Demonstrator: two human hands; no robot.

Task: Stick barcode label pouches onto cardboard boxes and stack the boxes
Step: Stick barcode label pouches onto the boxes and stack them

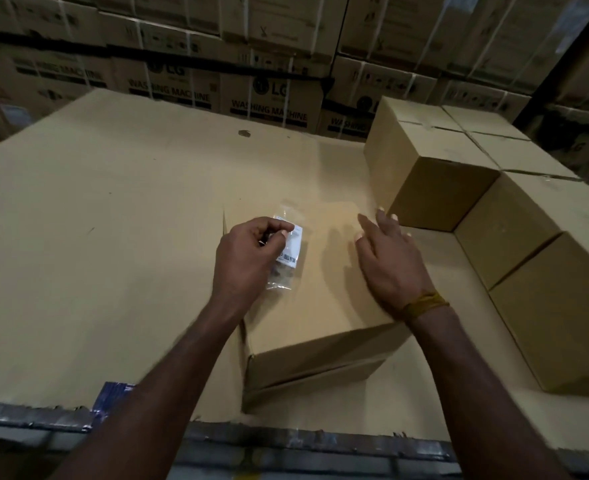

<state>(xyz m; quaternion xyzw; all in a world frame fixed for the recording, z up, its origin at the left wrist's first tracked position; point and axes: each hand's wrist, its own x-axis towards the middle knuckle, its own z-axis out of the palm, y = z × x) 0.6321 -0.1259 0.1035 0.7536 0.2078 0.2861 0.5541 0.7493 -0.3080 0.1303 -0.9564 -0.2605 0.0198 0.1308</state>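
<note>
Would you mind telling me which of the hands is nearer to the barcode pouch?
Left. The left hand pinches the barcode pouch itself; the right hand rests further right on the box.

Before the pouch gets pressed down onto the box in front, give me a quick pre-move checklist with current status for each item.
1. Pouch in hand: ok. The left hand pinches the barcode pouch near its upper edge.
2. Pouch over target: ok. It hangs above the top of the near box.
3. Barcode facing up: ok, print shows.
4. Adhesive side exposed: cannot tell.
5. Box steadied: ok. The right hand lies open on the box top, fingers straight.
6. Stacking room: ok. The stacked boxes sit to the right, with bare cardboard sheet elsewhere.
</note>
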